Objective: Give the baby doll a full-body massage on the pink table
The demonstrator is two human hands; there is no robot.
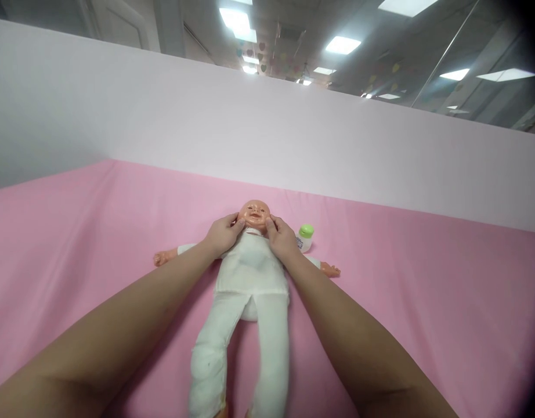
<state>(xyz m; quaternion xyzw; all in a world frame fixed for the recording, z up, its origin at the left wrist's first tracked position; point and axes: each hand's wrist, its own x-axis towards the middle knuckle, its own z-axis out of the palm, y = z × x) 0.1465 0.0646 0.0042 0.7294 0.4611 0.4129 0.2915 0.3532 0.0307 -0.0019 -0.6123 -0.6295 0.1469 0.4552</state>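
Note:
A baby doll (252, 267) in a white top and white trousers lies on its back, arms spread to both sides and head away from me. My left hand (224, 234) holds the left side of its head, the thumb resting by the jaw. On the other side my right hand (283, 237) cups the opposite cheek, its thumb near the chin. Some fingers of both hands are hidden at the sides of the head. Just right of my right hand stands a small clear bottle (305, 238) with a green cap, partly covered by the hand.
The doll lies on a pink sheet (424, 302) that covers the surface. A white wall panel (259, 128) rises behind it. Above the panel, glass (363, 64) shows ceiling lights and small hanging decorations.

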